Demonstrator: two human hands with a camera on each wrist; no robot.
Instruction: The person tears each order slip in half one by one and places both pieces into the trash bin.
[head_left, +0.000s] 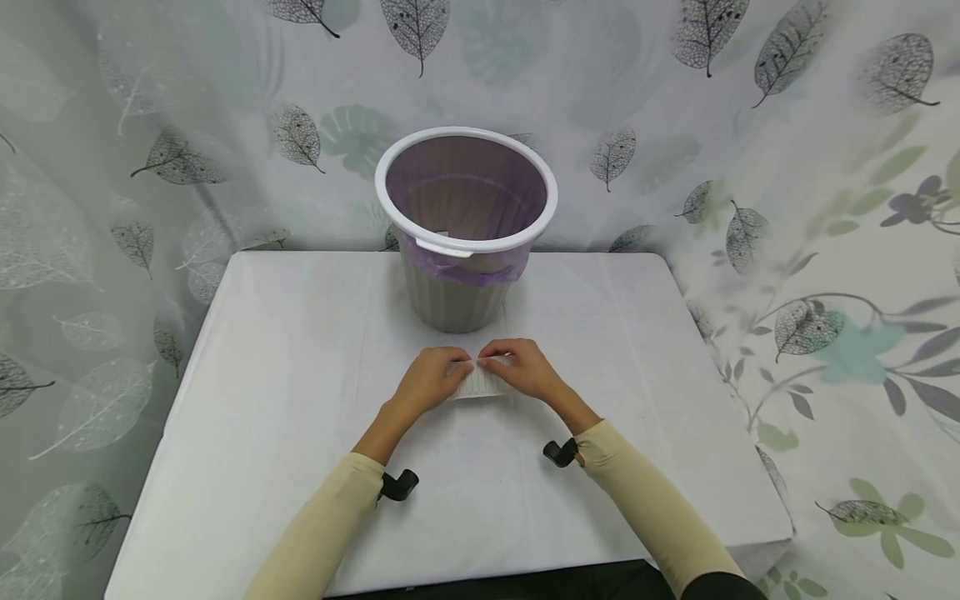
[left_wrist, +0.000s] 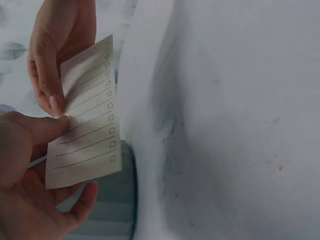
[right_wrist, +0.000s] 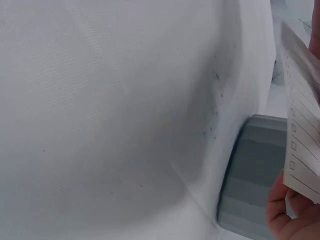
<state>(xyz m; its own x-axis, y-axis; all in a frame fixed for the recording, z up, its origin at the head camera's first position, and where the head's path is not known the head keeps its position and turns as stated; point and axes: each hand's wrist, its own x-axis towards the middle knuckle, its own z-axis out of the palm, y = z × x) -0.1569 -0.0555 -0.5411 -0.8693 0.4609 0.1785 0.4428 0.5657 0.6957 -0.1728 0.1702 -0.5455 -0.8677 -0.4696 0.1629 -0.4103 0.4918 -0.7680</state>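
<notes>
A small white checklist sheet [head_left: 480, 384], printed with ruled lines and a column of little boxes, is held between both hands over the table. My left hand [head_left: 433, 377] pinches its top edge near the middle with thumb and fingers. Close beside it, my right hand [head_left: 520, 367] pinches the same edge, the two thumbs almost meeting. In the left wrist view the lined face of the sheet [left_wrist: 90, 120] shows, with the left hand [left_wrist: 30, 175] below and the right hand [left_wrist: 62, 55] above. The right wrist view catches part of the sheet [right_wrist: 302, 135] and curled right fingers [right_wrist: 277, 205].
Just beyond the hands stands a grey ribbed bin [head_left: 453, 300] with a white rim [head_left: 465, 247] and a purple liner [head_left: 480, 271]. A white cloth covers the table [head_left: 300, 350]. Leaf-patterned curtains [head_left: 570, 92] hang behind it and at both sides.
</notes>
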